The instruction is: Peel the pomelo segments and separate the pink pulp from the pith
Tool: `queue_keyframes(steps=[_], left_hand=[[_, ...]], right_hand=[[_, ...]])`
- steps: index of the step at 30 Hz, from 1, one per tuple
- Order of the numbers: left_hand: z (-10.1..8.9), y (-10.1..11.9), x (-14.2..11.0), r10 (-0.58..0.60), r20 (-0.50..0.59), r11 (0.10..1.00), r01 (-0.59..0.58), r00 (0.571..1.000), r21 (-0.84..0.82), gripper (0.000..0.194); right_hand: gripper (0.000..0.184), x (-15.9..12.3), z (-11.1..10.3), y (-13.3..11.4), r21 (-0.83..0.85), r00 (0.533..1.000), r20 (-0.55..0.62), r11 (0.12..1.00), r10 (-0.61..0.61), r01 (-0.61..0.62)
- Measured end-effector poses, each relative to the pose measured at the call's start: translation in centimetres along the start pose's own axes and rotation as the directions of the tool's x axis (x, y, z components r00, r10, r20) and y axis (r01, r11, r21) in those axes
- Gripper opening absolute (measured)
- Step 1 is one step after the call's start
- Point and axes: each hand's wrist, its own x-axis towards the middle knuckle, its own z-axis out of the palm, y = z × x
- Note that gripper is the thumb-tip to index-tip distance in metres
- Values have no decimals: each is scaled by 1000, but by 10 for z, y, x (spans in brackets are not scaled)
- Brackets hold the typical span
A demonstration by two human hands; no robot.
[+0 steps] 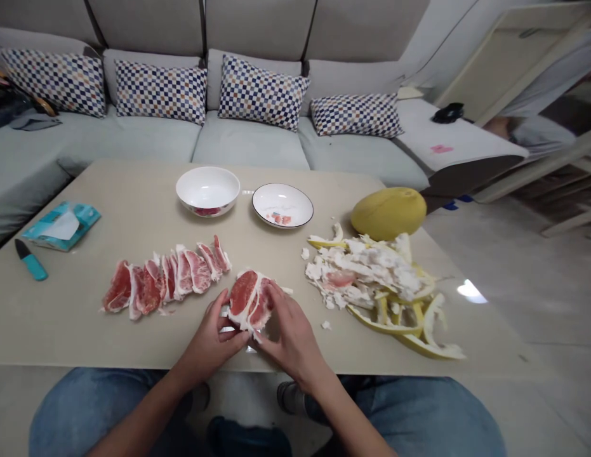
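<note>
Between my two hands, just above the table's near edge, is a chunk of peeled red pomelo [243, 295] with a white membrane running down its middle. My left hand [213, 339] grips its left and lower side, fingers curled round it. On the right side, my right hand [290, 330] holds it with fingers over the top and thumb below. A row of separated pomelo segments [166, 279] lies to the left of my hands. To the right sits a heap of white pith [366, 266] and yellow peel strips [428, 346].
A white bowl [208, 184] and a dark-rimmed plate [282, 204] with red pulp bits stand farther back. A whole yellow pomelo [389, 213] lies behind the peel. At the far left are a tissue pack [61, 225] and a teal-handled knife [31, 260]. A sofa [247, 141] lines the table's far side.
</note>
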Motion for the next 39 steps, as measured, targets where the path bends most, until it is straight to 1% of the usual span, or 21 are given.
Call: queue_keyframes(steps=[4,7,11,14,16,19,22,25,27,29,33,39], left_hand=[[2,-1,2,-27,26,998,28,999,-60,86],[2,5,4,-34,35,999,35,999,-29,80],[3,11,7,-7,-17,998,8,1000,69,64],[5,12,9,16,-47,997,-12,999,74,58],[7,12,9,4,-66,999,-1,998,36,58],[10,18,7,-68,-89,995,62,994,-74,58],[10,27,5,-121,-116,986,106,986,-126,57],[10,33,6,-65,-139,997,59,988,-45,56],[8,31,8,-14,-136,999,18,991,27,53],[6,27,10,16,-116,998,-8,993,67,49],[3,13,11,72,-90,994,-63,993,93,49],[5,7,7,83,-102,990,-70,991,124,52]], right_hand=[[85,1,-2,-1,-4,1000,-5,1000,9,-9],[84,1,0,-4,-40,1000,-13,999,-18,17],[88,4,6,-6,-119,998,-28,991,-59,55],[88,6,10,-7,-161,997,-41,985,-67,59],[90,8,11,-8,-163,997,-32,985,-63,57],[94,11,13,-10,-138,998,-10,989,-60,58],[87,12,13,-11,-107,999,-15,993,-50,48],[80,12,12,-9,-106,998,-34,993,-58,54],[81,13,11,-7,-119,996,-37,990,-79,74],[85,15,10,-5,-130,994,-14,986,-106,103],[90,16,6,-4,-149,987,45,976,-157,162],[90,13,4,-6,-139,988,44,979,-146,151]])
